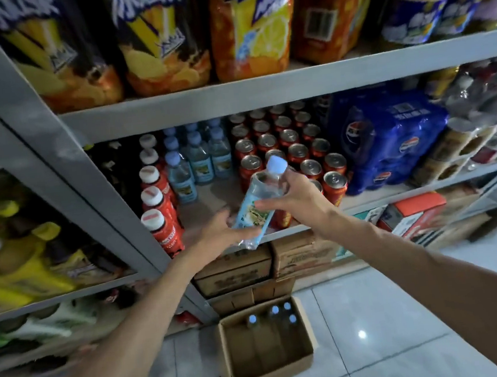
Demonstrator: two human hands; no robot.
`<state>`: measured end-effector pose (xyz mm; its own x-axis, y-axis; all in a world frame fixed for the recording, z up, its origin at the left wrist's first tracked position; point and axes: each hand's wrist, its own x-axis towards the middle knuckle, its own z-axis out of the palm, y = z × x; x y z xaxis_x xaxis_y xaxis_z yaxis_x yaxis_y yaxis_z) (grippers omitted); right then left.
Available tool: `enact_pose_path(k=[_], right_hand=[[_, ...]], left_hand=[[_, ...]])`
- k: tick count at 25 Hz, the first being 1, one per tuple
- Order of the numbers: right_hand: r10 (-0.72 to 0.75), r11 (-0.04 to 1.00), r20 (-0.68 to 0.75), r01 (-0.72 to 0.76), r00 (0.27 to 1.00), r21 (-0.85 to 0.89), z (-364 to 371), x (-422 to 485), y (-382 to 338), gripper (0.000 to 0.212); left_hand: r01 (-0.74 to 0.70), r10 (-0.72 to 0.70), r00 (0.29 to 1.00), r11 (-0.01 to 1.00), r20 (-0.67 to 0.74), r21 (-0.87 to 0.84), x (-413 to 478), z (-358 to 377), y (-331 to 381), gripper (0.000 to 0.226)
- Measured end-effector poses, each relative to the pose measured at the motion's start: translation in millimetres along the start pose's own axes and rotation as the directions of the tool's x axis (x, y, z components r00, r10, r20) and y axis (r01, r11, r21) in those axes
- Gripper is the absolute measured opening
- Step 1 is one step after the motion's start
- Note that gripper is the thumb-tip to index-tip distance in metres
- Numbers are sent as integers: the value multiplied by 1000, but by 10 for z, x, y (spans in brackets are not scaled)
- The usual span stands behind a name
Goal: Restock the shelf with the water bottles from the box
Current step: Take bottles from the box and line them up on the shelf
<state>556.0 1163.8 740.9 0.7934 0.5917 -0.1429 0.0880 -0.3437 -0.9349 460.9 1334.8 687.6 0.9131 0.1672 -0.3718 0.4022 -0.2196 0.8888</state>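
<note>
A clear water bottle (pixel 259 201) with a pale blue cap and blue label hangs tilted in front of the middle shelf (pixel 209 206). My right hand (pixel 295 197) grips its upper part near the neck. My left hand (pixel 219 232) cups its lower end from below. Several matching water bottles (pixel 198 159) stand in rows at the back of that shelf, with bare board in front of them. On the floor below, an open cardboard box (pixel 270 367) holds several more water bottles (pixel 274 316) at its far side.
Red bottles with white caps (pixel 159 210) line the shelf's left side and red cans (pixel 292 153) stand to the right, next to blue shrink-wrapped packs (pixel 389 139). Large drink bottles (pixel 251 25) fill the shelf above. Cardboard cartons (pixel 234 269) sit under the shelf on a tiled floor (pixel 393 326).
</note>
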Motion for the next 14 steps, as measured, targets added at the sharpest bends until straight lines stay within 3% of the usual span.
enact_pose_path(k=[3,6,8,11,14], right_hand=[[-121,959,-27,110,992,-263,107,485,-175,58],[-205,881,38,201,978,-428,279,1015,-248,65],[-231,861,74,239,970,-449,426,1311,-202,61],[-263,810,73,262,962,-525,663,1664,-40,57],[-255,797,76,255,964,-547,889,1885,142,61]], left_hand=[[129,-56,979,913,-194,387,240,-101,-221,74],[261,-178,965,728,-193,634,514,-124,-500,101],[309,-252,948,606,-192,733,643,-94,-653,110],[312,-211,948,442,-240,841,776,-97,-758,115],[296,-162,955,418,-250,859,879,-137,-782,114]])
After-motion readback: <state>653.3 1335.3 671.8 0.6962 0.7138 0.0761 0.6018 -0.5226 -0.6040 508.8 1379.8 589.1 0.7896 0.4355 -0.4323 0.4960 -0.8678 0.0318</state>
